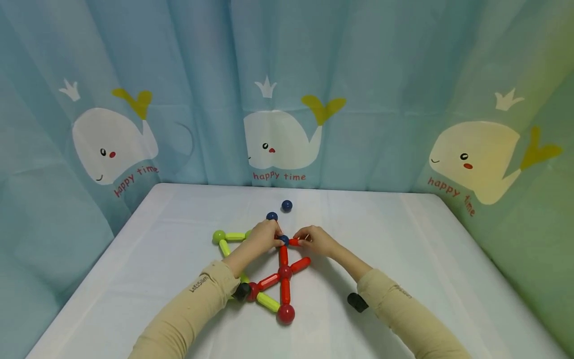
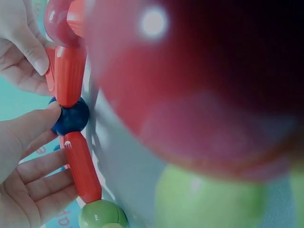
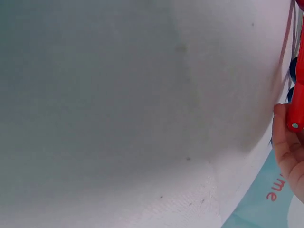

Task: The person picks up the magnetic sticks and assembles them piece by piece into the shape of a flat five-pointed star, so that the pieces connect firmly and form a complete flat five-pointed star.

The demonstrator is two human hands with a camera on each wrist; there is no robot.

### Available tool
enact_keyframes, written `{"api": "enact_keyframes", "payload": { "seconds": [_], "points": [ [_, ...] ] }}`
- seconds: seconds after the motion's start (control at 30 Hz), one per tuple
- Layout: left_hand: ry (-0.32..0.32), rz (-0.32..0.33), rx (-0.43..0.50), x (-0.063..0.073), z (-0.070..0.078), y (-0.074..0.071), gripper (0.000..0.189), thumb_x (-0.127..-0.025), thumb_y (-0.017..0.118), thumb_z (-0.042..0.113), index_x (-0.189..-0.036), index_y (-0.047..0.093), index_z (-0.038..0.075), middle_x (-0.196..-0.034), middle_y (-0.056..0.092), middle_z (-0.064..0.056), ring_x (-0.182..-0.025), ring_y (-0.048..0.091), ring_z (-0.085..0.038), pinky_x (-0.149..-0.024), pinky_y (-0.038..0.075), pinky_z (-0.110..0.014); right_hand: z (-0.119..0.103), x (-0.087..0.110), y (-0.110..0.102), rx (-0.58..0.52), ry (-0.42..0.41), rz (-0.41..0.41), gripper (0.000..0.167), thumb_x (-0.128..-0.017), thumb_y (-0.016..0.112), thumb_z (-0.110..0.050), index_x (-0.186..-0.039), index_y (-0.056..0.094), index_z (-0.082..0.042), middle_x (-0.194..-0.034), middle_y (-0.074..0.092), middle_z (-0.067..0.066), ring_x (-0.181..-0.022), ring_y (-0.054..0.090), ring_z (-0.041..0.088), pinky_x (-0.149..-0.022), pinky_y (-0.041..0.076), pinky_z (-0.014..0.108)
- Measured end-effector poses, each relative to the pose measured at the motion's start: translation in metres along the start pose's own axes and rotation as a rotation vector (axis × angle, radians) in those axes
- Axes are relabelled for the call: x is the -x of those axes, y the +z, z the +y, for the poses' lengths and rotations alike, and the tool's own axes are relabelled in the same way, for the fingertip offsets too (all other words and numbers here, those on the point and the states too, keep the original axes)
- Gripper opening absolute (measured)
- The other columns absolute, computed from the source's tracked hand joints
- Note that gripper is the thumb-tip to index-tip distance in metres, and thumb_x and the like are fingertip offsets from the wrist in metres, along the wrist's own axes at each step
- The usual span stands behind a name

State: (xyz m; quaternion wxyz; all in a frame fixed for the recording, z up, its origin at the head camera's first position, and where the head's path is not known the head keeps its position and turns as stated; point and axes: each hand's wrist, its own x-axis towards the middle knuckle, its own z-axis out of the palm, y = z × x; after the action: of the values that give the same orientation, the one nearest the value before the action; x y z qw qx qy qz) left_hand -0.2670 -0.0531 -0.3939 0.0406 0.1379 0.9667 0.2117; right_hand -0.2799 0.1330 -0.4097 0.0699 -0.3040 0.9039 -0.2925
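My left hand pinches a blue ball in a construction of magnetic rods and balls on the table. Just right of it, my right hand holds a red rod between thumb and fingers, its near end right at the blue ball. From that ball another red rod runs toward me to a red ball. In the left wrist view, a further red rod links the blue ball to a green ball. The right wrist view shows the held rod's free end with a small metal tip.
Green rods and a green ball form the left part, half hidden by my left arm. A larger red ball marks the near corner. One loose blue ball lies toward the back. A whale-print curtain hangs behind the white table.
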Motion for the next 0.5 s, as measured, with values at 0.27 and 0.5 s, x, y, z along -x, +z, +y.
{"api": "enact_keyframes", "payload": {
  "seconds": [0.27, 0.5],
  "points": [
    [-0.003, 0.000, -0.012, 0.000, 0.000, 0.003, 0.019, -0.080, 0.075, 0.019, -0.094, 0.072, 0.007, -0.089, 0.071, -0.003, -0.074, 0.058, -0.014, -0.073, 0.052, -0.027, -0.001, 0.003, 0.000, 0.003, 0.025, -0.024, 0.016, -0.090, 0.058, -0.003, -0.102, 0.067, 0.004, -0.088, 0.068, 0.013, -0.074, 0.056, 0.014, -0.069, 0.048, 0.023],
    [-0.017, -0.004, -0.017, -0.001, 0.002, 0.002, 0.019, -0.080, 0.076, 0.019, -0.094, 0.071, 0.006, -0.089, 0.071, -0.004, -0.075, 0.059, -0.014, -0.076, 0.053, -0.028, 0.002, -0.006, -0.010, 0.002, 0.024, 0.024, 0.019, -0.092, 0.056, -0.006, -0.104, 0.066, 0.005, -0.097, 0.068, 0.017, -0.083, 0.060, 0.023, -0.078, 0.052, 0.032]
  ]
}}
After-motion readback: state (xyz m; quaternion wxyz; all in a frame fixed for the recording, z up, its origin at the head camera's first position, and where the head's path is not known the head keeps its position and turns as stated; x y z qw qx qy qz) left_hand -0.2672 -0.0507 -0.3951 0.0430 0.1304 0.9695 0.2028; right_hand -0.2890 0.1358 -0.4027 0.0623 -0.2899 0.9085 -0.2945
